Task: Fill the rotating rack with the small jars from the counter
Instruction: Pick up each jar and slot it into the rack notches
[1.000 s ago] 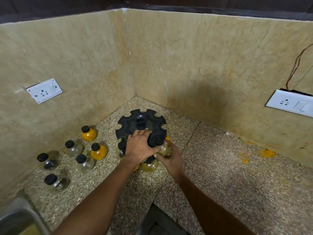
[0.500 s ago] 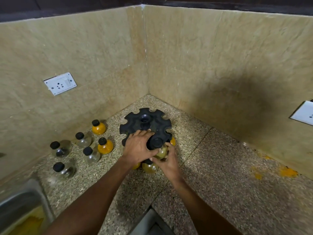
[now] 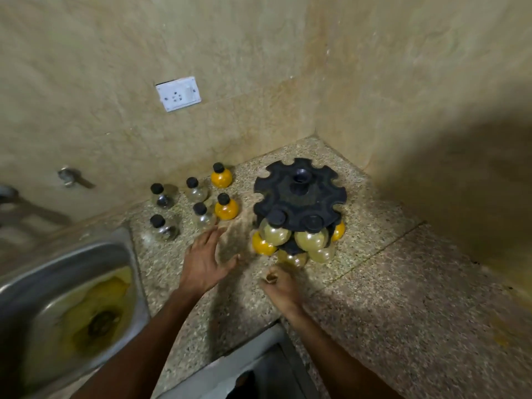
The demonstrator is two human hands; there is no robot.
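Worktop corner: I've pulled both hands off rack; left hand spread, empty, right hand curled, empty.

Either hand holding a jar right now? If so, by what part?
No. The left hand is open, reaching toward the loose jars. The right hand is curled near the rack, holding nothing visible.

The rack looked like matt black plastic. The small jars were shiny clear glass with black caps. The counter was speckled stone, and the sink was dull metal.
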